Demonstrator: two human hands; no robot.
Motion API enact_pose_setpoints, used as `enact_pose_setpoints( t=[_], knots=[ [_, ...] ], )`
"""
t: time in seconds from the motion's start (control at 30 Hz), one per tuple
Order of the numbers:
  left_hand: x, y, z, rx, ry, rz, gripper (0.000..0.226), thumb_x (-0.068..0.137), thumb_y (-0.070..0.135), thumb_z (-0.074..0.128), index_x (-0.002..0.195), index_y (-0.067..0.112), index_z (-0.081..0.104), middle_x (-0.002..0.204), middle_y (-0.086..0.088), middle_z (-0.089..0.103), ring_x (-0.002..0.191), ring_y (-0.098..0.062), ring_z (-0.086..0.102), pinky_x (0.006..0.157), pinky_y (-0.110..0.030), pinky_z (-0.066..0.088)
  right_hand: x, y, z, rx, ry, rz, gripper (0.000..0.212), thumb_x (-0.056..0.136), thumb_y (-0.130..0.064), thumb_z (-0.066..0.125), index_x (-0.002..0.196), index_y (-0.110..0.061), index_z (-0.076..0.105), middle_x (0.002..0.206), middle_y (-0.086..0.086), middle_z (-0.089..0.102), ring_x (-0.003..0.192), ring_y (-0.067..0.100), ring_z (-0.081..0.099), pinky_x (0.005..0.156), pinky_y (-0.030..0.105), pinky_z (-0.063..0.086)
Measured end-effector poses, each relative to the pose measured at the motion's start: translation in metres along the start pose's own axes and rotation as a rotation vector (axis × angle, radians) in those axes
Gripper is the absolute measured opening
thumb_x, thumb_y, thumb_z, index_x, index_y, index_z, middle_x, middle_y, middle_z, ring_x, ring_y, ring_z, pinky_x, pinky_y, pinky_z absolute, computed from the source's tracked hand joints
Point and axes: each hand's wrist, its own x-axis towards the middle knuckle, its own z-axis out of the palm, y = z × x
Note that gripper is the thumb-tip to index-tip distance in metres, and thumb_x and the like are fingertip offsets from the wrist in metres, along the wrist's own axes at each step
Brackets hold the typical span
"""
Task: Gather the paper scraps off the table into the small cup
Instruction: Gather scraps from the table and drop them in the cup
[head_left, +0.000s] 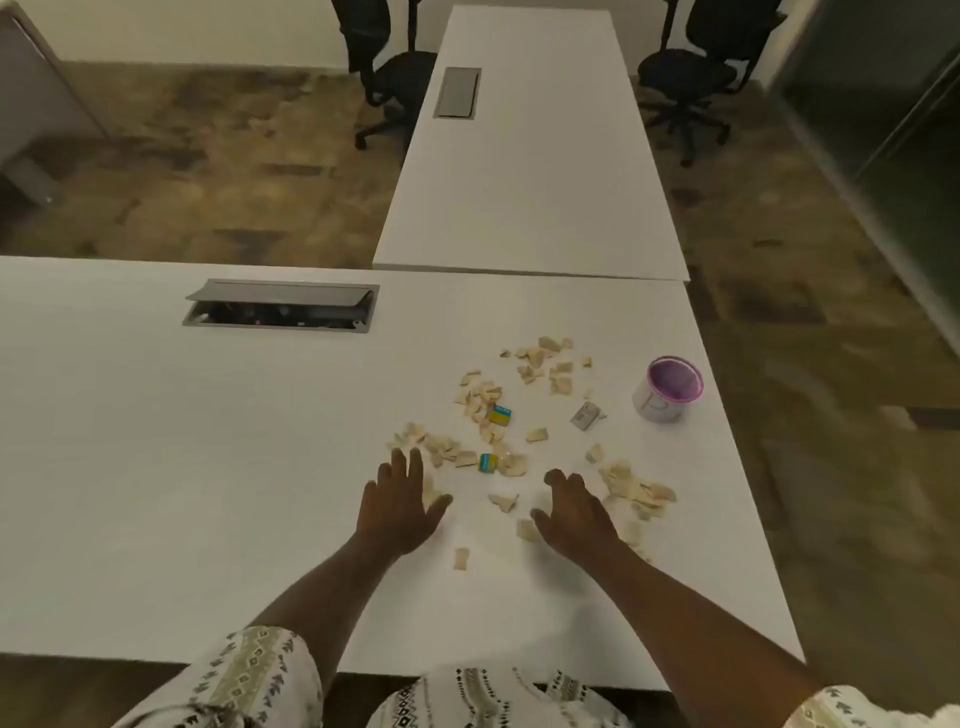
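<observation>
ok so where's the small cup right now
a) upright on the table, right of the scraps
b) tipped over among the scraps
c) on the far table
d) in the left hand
a: the small cup stands upright near the right edge of the table, off to the right of the paper scraps.

Matt white table, torn paper scraps, glossy cup.
</observation>
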Motion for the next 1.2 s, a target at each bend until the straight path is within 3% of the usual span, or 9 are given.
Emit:
enact_pose_setpoints(
  t=[0.17,0.37,0.57,0.67,0.8,0.9,0.97,1.07,1.2],
  knots=[
    [-0.02,-0.01,0.035,-0.087,-0.12,-0.123,0.114,0.074,0.082,0.051,0.155,0.012,0.011,0.156,-0.016,0.022,0.133,-0.033,0.038,0.094,-0.042,0.049,-0.009,0.01,0.031,0.11,-0.097,0.274,0.042,0.092,-0.03,0.061,0.125,-0.014,0.04,0.121,0.013,0.049,0.107,0.034,0.06,0.083,0.035,0.049],
    [-0.025,0.004,0.054,-0.135,-0.169,-0.077,0.117,0.071,0.065,0.071,0.155,0.011,0.01,0.155,-0.015,0.02,0.133,-0.031,0.035,0.096,-0.038,0.05,0.0,-0.004,0.054,0.268,-0.094,0.298,0.035,0.091,-0.019,0.062,0.122,-0.013,0.048,0.122,0.013,0.053,0.107,0.031,0.059,0.086,0.031,0.046],
    [-0.024,0.017,0.063,-0.118,-0.143,0.06,0.095,0.087,0.043,0.066,0.156,0.011,0.01,0.157,-0.018,0.021,0.135,-0.033,0.035,0.098,-0.037,0.05,0.015,-0.028,0.056,0.263,0.055,0.094,0.032,0.091,-0.021,0.065,0.121,-0.015,0.057,0.116,0.009,0.056,0.106,0.026,0.059,0.084,0.032,0.05],
    [-0.018,0.013,0.062,-0.103,-0.093,0.097,0.094,0.084,0.043,0.069,0.156,0.012,0.017,0.157,-0.02,0.025,0.132,-0.035,0.041,0.094,-0.04,0.05,0.019,-0.03,0.057,0.079,0.166,-0.038,0.045,0.088,-0.028,0.068,0.129,-0.023,0.05,0.13,0.003,0.048,0.12,0.025,0.048,0.085,0.037,0.054],
    [-0.003,-0.003,0.059,-0.093,-0.1,0.114,0.11,0.075,0.057,0.072,0.157,0.018,0.011,0.163,-0.019,0.009,0.14,-0.036,0.031,0.102,-0.043,0.046,0.023,-0.03,0.064,0.022,-0.04,-0.109,0.081,0.086,-0.046,0.066,0.152,-0.028,0.022,0.163,0.002,0.014,0.149,0.026,0.016,0.108,0.044,0.042],
    [0.009,-0.019,0.06,-0.069,-0.174,0.198,0.119,0.071,0.064,0.071,0.158,0.024,0.0,0.165,-0.015,-0.006,0.149,-0.036,0.015,0.113,-0.047,0.035,0.023,-0.036,0.073,-0.056,-0.231,-0.164,0.101,0.085,-0.053,0.067,0.157,-0.032,-0.001,0.166,0.002,-0.009,0.153,0.029,-0.004,0.116,0.048,0.033],
    [0.014,-0.027,0.061,-0.032,-0.22,0.262,0.118,0.073,0.065,0.069,0.157,0.029,-0.006,0.165,-0.012,-0.014,0.152,-0.036,0.004,0.119,-0.048,0.026,0.022,-0.042,0.08,-0.127,-0.266,-0.21,0.106,0.084,-0.052,0.069,0.157,-0.03,-0.005,0.166,0.005,-0.014,0.153,0.032,-0.009,0.115,0.049,0.034],
    [0.018,-0.032,0.061,-0.014,-0.236,0.311,0.107,0.08,0.058,0.067,0.157,0.033,-0.002,0.166,-0.008,-0.012,0.152,-0.034,0.003,0.12,-0.048,0.024,0.019,-0.05,0.086,-0.205,-0.252,-0.286,0.098,0.088,-0.042,0.069,0.158,-0.024,0.002,0.166,0.01,-0.01,0.153,0.035,-0.005,0.11,0.048,0.041],
    [0.02,-0.028,0.057,-0.05,-0.213,0.325,0.085,0.089,0.04,0.064,0.157,0.034,0.013,0.166,-0.009,0.008,0.147,-0.032,0.021,0.107,-0.044,0.041,0.018,-0.052,0.091,-0.271,-0.239,-0.413,0.066,0.099,-0.02,0.055,0.156,-0.017,0.021,0.165,0.015,0.005,0.152,0.035,0.009,0.104,0.047,0.045]
  ],
)
